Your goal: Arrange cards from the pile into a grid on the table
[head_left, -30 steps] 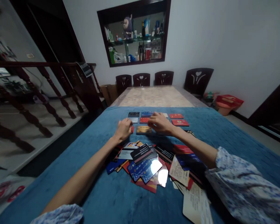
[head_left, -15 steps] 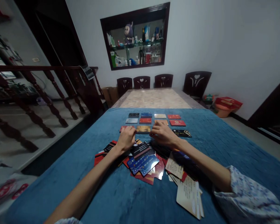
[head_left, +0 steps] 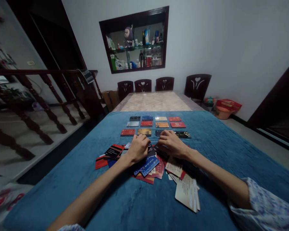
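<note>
My left hand (head_left: 139,149) is curled over the loose pile of cards, fingers bent down by a dark card. What is between its fingertips is hidden. To its right, my right hand (head_left: 171,144) has bent fingers above dark cards at the pile's far side; I cannot make out what they grip. A blue patterned card (head_left: 146,165) lies in front of the left hand. Black-and-red cards (head_left: 114,151) spread to the left, and beige cards (head_left: 186,194) fan out below the right wrist. Just beyond the hands sit a gold card stack (head_left: 144,132) and a black card stack (head_left: 183,134).
Other card stacks stand in rows farther back, among them a red stack (head_left: 127,132) and an orange stack (head_left: 162,125). A blue cloth (head_left: 69,179) covers the near table. Dark chairs (head_left: 165,84) line the far end; a wooden railing (head_left: 50,88) runs along the left.
My left hand has moved right and nearer, from beside the red stack onto the pile. My right hand has come slightly nearer, uncovering the orange stack. The view has shifted a little.
</note>
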Demonstrator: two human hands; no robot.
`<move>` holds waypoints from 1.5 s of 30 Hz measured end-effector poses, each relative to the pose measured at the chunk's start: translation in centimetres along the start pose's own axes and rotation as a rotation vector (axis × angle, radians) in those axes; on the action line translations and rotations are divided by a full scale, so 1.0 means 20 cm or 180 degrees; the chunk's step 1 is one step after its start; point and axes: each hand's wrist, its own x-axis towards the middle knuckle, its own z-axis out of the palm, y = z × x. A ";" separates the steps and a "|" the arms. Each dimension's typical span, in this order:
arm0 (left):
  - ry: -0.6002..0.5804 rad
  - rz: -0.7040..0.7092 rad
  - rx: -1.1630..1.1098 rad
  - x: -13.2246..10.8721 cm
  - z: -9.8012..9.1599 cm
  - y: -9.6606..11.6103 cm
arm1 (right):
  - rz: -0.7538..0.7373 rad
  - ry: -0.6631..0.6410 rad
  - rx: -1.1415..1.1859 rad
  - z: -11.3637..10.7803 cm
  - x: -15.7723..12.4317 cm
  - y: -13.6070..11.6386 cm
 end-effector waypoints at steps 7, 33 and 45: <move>-0.0248 0.0381 0.0195 0.04 0.02 0.17 | 0.0173 -0.0110 -0.0108 -0.07 -0.17 0.01; -0.0538 0.0732 -0.0388 0.08 0.08 0.43 | 0.0625 -0.0573 0.0256 -0.21 -0.56 0.08; -0.0484 0.0852 -0.0377 0.08 0.09 0.42 | 0.0533 -0.0415 0.0330 -0.20 -0.56 0.08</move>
